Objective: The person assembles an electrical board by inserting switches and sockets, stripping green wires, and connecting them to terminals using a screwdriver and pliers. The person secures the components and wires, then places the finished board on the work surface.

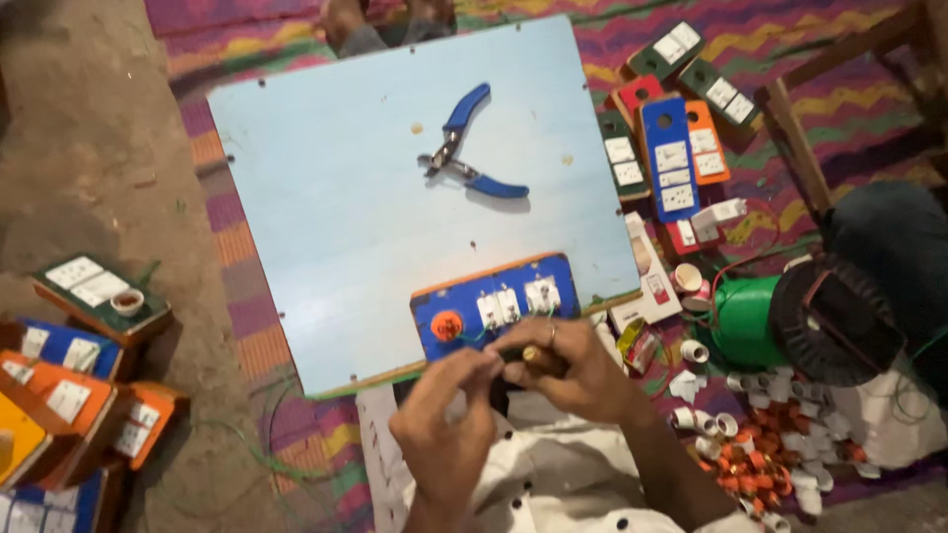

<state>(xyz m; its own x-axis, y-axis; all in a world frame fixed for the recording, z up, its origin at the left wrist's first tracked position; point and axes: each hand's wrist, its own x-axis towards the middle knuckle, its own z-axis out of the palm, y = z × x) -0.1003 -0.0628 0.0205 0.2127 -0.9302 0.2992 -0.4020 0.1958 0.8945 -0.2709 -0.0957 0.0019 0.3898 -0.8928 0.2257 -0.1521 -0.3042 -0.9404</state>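
Observation:
A blue switch board with white switches and an orange round part lies at the near edge of a light blue work board. My right hand is closed on a dark-handled tool with a yellowish end, just below the switch board. My left hand has its fingers pinched together right beside it, touching the same spot; what it holds is too small to tell. Blue-handled pliers lie open on the middle of the board, apart from both hands.
Finished switch boards in blue, orange and green lie at the right. More boards are stacked at the left. A green wire spool, a black reel and small white and orange parts sit at my right on a striped mat.

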